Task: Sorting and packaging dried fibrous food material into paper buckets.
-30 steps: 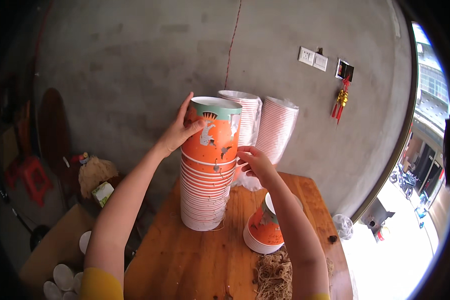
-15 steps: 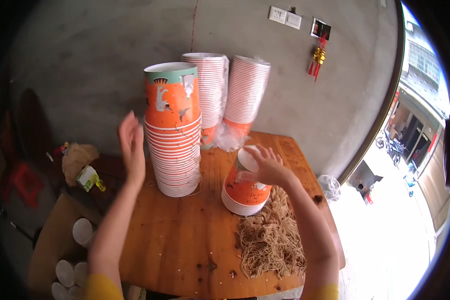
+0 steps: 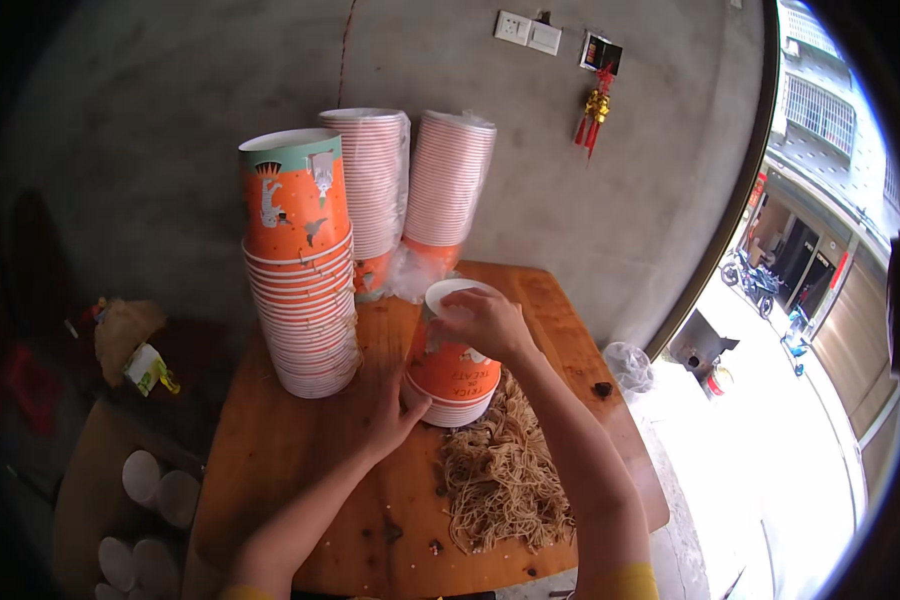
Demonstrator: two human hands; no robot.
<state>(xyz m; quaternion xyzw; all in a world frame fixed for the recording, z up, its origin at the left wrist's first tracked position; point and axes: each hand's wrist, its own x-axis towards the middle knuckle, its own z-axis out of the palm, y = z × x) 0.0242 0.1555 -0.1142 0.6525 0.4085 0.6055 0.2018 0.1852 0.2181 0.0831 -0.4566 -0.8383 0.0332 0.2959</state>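
A short stack of orange printed paper buckets (image 3: 450,377) stands upside down on the wooden table, its white rims at the bottom and a pale round base on top. My left hand (image 3: 398,418) is at the lower left of this stack, thumb along the rims and fingers partly hidden behind it. Curled over the upper part, my right hand (image 3: 482,322) grips the top bucket near its base. A tall stack of the same buckets (image 3: 298,240), also inverted, rises to the left. Beside the short stack lies a loose heap of tan string (image 3: 505,475).
Two plastic-wrapped bucket stacks, one on the left (image 3: 370,190) and one on the right (image 3: 450,180), stand by the grey wall. White cups (image 3: 177,498) lie at lower left. The wooden table's (image 3: 340,500) right edge faces a bright doorway. A red-and-gold ornament (image 3: 595,105) hangs on the wall.
My left hand has come down and right from beside the tall stack to the short stack's lower rims. My right hand has curled in at its top. The view has shifted right.
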